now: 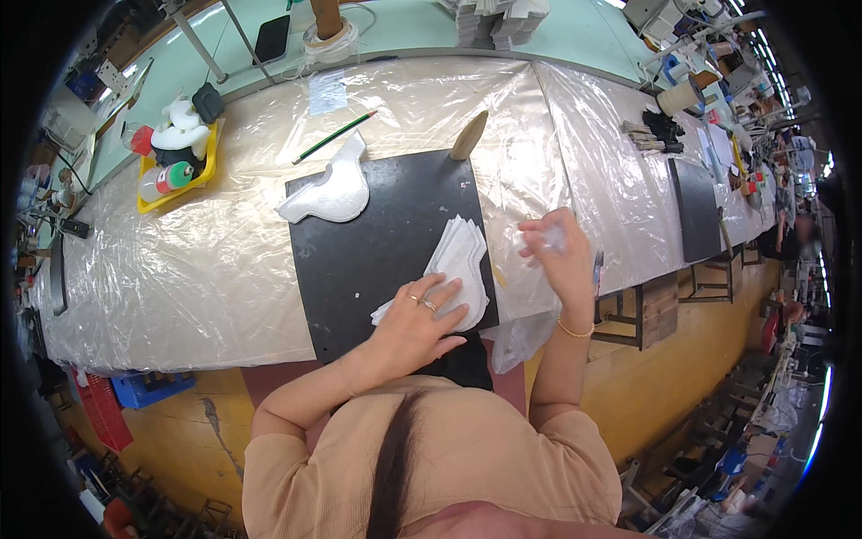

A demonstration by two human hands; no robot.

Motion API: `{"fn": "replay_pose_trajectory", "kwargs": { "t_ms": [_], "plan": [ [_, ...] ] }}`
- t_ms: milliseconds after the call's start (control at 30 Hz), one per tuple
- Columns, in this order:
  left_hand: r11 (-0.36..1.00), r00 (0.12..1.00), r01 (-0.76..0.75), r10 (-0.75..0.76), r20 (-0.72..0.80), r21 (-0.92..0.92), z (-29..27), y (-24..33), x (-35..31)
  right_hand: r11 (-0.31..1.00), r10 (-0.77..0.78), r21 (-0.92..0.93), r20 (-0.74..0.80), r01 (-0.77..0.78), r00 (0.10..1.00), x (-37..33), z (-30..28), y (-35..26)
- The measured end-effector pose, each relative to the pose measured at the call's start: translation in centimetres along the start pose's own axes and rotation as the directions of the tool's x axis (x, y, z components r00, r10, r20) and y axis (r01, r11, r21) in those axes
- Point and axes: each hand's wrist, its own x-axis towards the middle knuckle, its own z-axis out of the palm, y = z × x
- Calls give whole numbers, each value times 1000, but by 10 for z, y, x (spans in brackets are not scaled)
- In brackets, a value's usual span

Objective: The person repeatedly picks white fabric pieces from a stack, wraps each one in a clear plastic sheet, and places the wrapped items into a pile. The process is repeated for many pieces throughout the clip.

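A stack of white, curved, padded-looking pieces [462, 256] lies at the near right of a black board [400, 202]. My left hand [404, 328], with rings on it, rests on the stack, its fingers stretched out and slightly spread. Just past the board's right edge, my right hand [566, 256] is raised with bent fingers pinching a small, crumpled, whitish see-through scrap [549, 238]; its kind is unclear. Toward the board's far left lies a similar curved white piece [337, 193], partly over the edge. A wooden, blade-shaped tool [469, 136] rests at the far right corner.
Clear plastic sheeting covers the table [224, 269]. Beyond the board lies a green pencil [334, 136]. A yellow basket [213, 166] with bottles stands far left. A clear plastic bag [523, 341] hangs at the near edge. Another dark board [696, 211] lies to the right.
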Motion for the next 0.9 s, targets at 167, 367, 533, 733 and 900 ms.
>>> {"fn": "replay_pose_trajectory", "kwargs": {
  "t_ms": [167, 367, 533, 733, 900],
  "plan": [
    [908, 792, 419, -372, -484, -11, -45, -71, -6, 993, -115, -16, -299, 115, 947, -7, -20, -20],
    [545, 491, 833, -644, -587, 99, -83, -164, -38, 987, -138, 31, -344, 158, 929, -8, -13, -25],
    [580, 485, 814, -648, -587, 33, -76, -161, -56, 991, -132, -16, -296, 133, 946, -8, -2, -29],
    [665, 458, 709, -686, -565, -233, -86, -137, -60, 968, -245, -104, -195, 229, 950, -10, 26, -45],
    [361, 558, 361, -822, -111, -860, -87, -98, -50, 926, -361, -107, 30, 362, 932, -13, 70, -54]
  ]
}}
